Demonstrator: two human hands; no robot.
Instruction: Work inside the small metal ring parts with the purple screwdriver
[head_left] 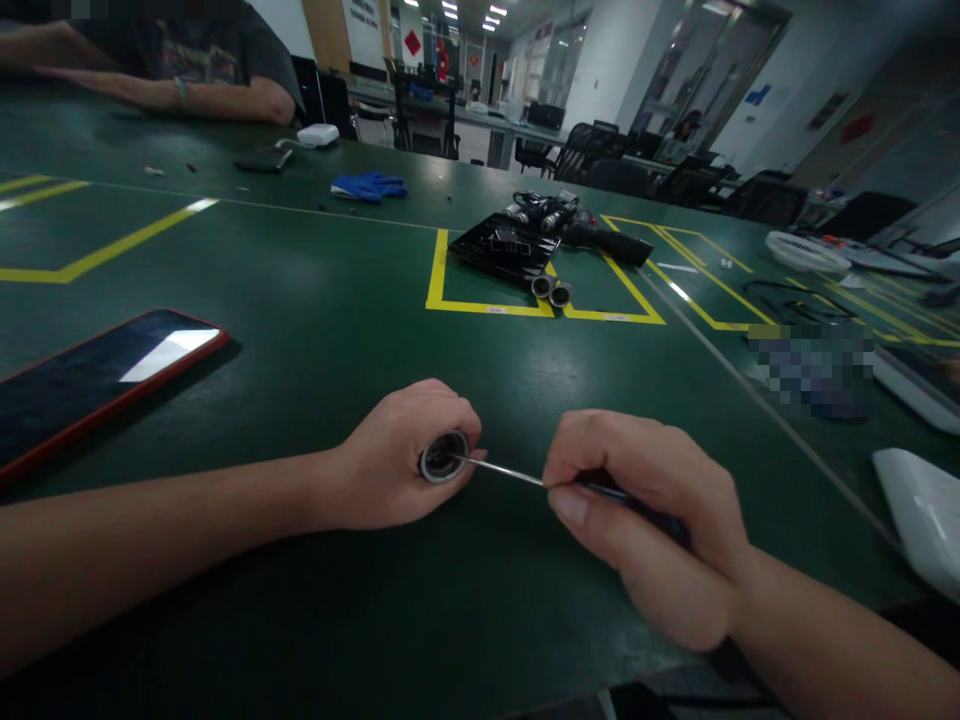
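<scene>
Right hand (645,520) pinched shut on a thin metal screwdriver (517,472), its shaft lying left-right, tip in the open end of a short round metal cylinder (442,456). Left hand (401,455) curled closed around that cylinder, low over the green desk (315,330). Farther off, 1 black tray (510,246).

Open-plan workshop office, green worktable (315,330) with yellow taped bays (544,305), desk chairs (600,165), ceiling strip lights (491,15)
</scene>
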